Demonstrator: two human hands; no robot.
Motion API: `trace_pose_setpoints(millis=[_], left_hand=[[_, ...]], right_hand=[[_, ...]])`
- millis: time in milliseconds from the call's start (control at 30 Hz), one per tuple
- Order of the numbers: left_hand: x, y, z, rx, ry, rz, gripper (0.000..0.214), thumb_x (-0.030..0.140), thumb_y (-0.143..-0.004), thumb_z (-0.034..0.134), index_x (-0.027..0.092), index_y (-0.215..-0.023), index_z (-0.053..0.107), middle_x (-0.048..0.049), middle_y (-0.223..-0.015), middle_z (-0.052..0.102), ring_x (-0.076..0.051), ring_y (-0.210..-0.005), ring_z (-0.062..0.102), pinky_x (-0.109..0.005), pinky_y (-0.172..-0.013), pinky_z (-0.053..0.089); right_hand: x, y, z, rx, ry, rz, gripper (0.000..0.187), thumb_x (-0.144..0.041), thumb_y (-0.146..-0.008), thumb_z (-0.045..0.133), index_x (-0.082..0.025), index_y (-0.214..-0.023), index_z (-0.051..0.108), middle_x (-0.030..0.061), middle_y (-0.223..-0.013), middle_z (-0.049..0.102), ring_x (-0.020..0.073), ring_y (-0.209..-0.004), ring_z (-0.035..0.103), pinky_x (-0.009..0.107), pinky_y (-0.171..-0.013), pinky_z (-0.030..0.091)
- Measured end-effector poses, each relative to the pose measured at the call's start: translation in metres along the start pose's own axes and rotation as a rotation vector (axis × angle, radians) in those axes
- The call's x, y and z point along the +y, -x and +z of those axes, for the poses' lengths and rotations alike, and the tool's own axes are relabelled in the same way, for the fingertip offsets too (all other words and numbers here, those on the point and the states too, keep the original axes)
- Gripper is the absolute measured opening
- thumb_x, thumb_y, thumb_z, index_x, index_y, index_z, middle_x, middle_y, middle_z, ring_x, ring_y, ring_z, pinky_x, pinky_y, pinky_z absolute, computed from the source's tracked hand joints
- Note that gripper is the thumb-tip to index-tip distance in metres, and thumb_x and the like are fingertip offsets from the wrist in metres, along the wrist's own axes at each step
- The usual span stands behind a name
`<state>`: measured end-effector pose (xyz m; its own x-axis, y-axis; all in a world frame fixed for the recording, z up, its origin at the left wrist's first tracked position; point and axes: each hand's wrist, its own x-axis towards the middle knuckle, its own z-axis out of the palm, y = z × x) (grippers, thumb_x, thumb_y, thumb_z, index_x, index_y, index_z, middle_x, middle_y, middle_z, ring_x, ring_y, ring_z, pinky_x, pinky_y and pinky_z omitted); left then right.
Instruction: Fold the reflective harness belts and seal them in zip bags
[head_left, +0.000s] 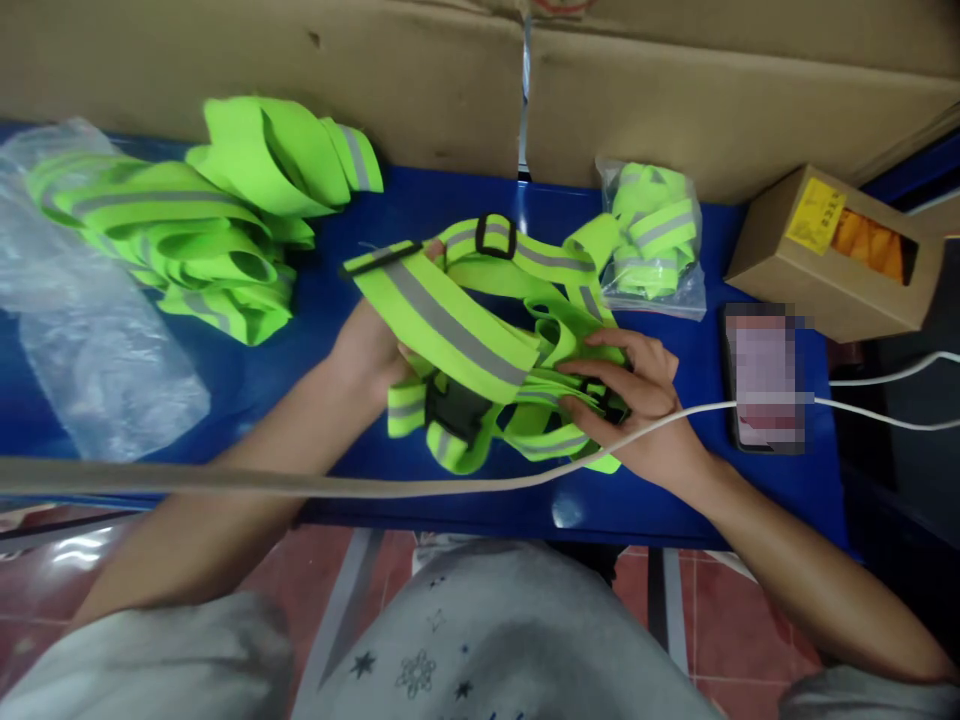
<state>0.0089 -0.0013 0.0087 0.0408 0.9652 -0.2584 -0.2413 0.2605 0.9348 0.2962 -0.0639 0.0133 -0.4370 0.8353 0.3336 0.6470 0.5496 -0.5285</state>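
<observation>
Some brown cardboard walls the far edge of the glossy blue worktop; red floor tiles show below. Over its middle, between both hands, is a tangle of reflective green straps. The left hand's grip is clamped on them; the right hand touches them, whether gripping I cannot tell.
</observation>
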Motion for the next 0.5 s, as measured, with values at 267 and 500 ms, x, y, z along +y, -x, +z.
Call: trace_pose_setpoints(millis=[267, 500], left_hand=[[0.024, 0.017, 0.002, 0.374, -0.633, 0.663, 0.017, 0.035, -0.097, 0.070, 0.032, -0.113, 0.065, 0.0021, -0.121, 0.064, -0.021, -0.116, 0.062, -0.042, -0.098, 0.050], [0.003, 0.054, 0.042, -0.056, -1.019, 0.557, 0.032, 0.036, -0.096, 0.069, 0.020, -0.124, 0.067, -0.0106, -0.116, 0.067, -0.028, -0.110, 0.063, -0.038, -0.097, 0.049]], right_hand=[[0.003, 0.003, 0.005, 0.044, 0.042, -0.011, 0.019, -0.031, -0.098, 0.070, -0.027, -0.117, 0.068, 0.0082, -0.128, 0.069, 0.0298, -0.122, 0.064, 0.047, -0.100, 0.041], [0.003, 0.003, 0.006, 0.016, 0.034, -0.055, 0.022, -0.034, -0.098, 0.071, -0.028, -0.119, 0.071, 0.0101, -0.132, 0.065, 0.0317, -0.128, 0.060, 0.048, -0.101, 0.042]])
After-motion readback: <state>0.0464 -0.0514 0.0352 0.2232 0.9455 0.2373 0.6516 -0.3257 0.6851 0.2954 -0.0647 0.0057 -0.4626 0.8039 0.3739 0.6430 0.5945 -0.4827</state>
